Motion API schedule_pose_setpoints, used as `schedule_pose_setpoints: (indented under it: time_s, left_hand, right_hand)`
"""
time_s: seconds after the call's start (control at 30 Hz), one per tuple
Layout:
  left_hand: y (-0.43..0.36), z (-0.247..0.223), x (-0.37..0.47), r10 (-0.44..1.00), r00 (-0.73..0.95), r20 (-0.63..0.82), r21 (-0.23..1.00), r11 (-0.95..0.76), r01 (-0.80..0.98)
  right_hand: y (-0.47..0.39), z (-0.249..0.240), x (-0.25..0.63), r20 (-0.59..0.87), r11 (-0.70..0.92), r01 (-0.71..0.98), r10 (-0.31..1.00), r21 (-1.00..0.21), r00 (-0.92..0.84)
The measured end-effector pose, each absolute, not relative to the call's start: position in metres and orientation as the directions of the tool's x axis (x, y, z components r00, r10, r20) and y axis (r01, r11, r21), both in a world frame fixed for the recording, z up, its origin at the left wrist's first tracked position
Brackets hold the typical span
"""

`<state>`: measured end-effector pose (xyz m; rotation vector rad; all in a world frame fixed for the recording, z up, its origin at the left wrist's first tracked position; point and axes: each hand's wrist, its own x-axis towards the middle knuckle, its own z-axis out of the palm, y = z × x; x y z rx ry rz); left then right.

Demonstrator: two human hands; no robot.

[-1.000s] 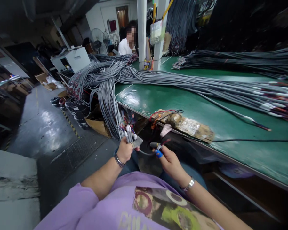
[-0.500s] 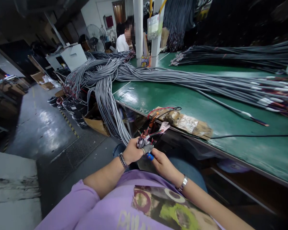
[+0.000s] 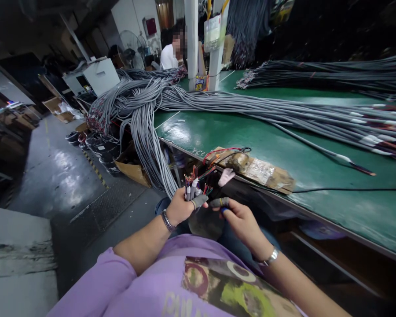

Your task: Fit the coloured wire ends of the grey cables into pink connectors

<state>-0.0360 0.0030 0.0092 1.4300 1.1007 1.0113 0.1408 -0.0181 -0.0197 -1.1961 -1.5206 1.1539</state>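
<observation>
My left hand (image 3: 181,207), its thumb wrapped in a grey cover, grips a bundle of grey cable ends (image 3: 193,189). Stripped coloured wires fan out of the white-sleeved tips above the fist. From that fist the grey cables (image 3: 152,149) run up to the bench edge. My right hand (image 3: 239,215) is a short way to the right, apart from the bundle. It has a grey cover on the index finger and blue on the thumb; the two are pinched together, and anything between them is too small to make out.
A taped cardboard-covered block (image 3: 254,167) with red and black leads sits at the edge of the green bench (image 3: 188,132), a pale pink piece (image 3: 226,177) beside it. Long grey cables (image 3: 251,105) lie across the bench. Behind a white post (image 3: 192,44), a person (image 3: 168,57) works.
My right hand has drawn away from the cable ends to the right. My left hand keeps its grip, shifted slightly left, and the wire tips stand more upright.
</observation>
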Motion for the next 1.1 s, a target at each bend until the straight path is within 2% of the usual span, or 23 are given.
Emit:
schedule_pose_setpoints:
  time_s: [0.07, 0.23, 0.33, 0.5, 0.9, 1.1]
  left_hand:
    - [0.002, 0.01, -0.036, 0.97, 0.241, 0.027, 0.987, -0.064, 0.148]
    - [0.0, 0.007, -0.031, 0.955, 0.296, 0.011, 0.995, -0.039, 0.088]
    - [0.001, 0.004, -0.033, 0.924, 0.381, -0.03, 0.997, -0.001, 0.081]
    - [0.002, 0.003, -0.037, 0.897, 0.437, -0.07, 0.996, 0.037, 0.083]
    - [0.005, -0.004, -0.034, 0.985, 0.169, 0.03, 0.997, -0.017, -0.079]
    - [0.006, -0.002, -0.033, 0.982, 0.191, -0.011, 0.999, 0.02, -0.044]
  right_hand:
    - [-0.018, -0.013, 0.139, 0.075, 0.084, 0.083, 0.992, -0.993, -0.106]
    - [-0.016, -0.005, 0.125, 0.053, 0.031, -0.136, 0.986, -0.99, -0.16]
    - [-0.013, -0.005, 0.122, 0.005, -0.031, -0.195, 0.983, -0.98, -0.182]
    - [-0.008, 0.004, 0.123, -0.019, -0.061, -0.179, 0.973, -0.982, -0.228]
    - [-0.008, 0.001, 0.12, -0.036, -0.059, -0.227, 0.994, -0.972, -0.106]
    - [-0.006, -0.001, 0.122, -0.023, -0.031, -0.176, 0.999, -0.984, -0.044]
